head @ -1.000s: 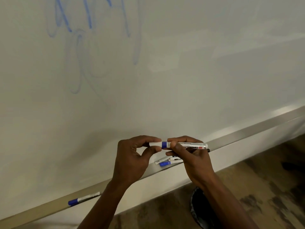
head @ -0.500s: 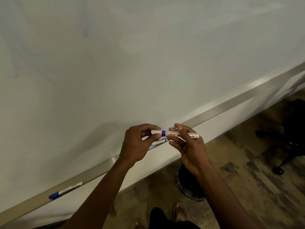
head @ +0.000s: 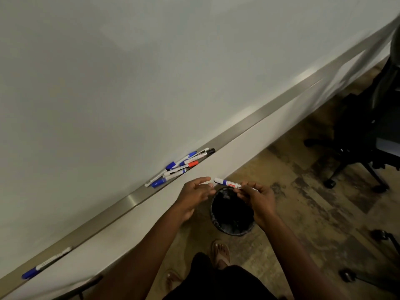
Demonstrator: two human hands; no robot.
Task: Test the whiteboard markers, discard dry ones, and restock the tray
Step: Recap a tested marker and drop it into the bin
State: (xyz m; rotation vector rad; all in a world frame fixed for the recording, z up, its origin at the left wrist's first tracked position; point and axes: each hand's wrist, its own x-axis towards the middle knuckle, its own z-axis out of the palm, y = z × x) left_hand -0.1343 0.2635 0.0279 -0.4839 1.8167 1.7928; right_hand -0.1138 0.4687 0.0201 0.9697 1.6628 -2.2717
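Observation:
My right hand (head: 257,198) grips a white marker with a blue band (head: 227,183), held level above a black waste bin (head: 232,213) on the floor. Just left of the marker's tip, my left hand (head: 195,192) is open with fingers spread and holds nothing. Several markers (head: 180,166) with blue, red and black caps lie in a loose pile on the metal tray (head: 132,199) under the whiteboard (head: 129,83). A single blue-capped marker (head: 46,263) lies on the tray at the far left.
A black office chair (head: 368,135) on castors stands at the right on the worn floor. My feet in sandals (head: 220,253) are below the bin. A white wall strip runs beneath the tray.
My left hand has let go of the marker and opened. The view has tilted downward, so the bin, the floor and the pile of markers now show fully.

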